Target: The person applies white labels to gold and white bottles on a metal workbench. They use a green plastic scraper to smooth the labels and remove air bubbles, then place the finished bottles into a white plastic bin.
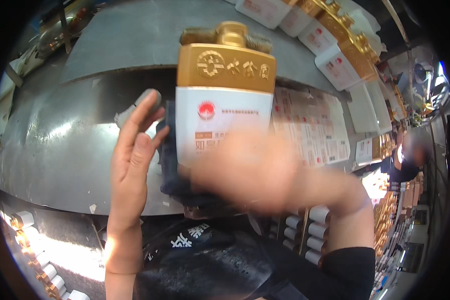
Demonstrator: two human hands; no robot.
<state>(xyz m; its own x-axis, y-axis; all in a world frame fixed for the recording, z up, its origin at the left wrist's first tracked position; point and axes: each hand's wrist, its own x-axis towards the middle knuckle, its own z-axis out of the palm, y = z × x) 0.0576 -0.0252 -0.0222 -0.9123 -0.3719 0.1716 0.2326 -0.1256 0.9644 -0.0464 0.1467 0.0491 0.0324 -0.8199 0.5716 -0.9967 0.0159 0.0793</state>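
A flat white bottle (225,115) with a gold shoulder and neck lies face up in front of me, with a red round emblem and print on its front. My right hand (250,170) passes over the bottle's lower front; it is smeared by motion, so its fingers cannot be made out. To the left of the bottle is my left hand (135,150), open, fingers stretched upward and grey coverings on some fingertips. Its nearest fingertip comes close to the dark block (170,150) under the bottle; contact cannot be told. Brush-like bristles (197,36) show behind the bottle's neck.
A sheet of printed labels (312,127) lies right of the bottle on the metal table (50,145). Several similar gold-and-white bottles (340,65) stand along the far right. More bottles (47,272) are at the lower left. Another person (410,157) is farther right.
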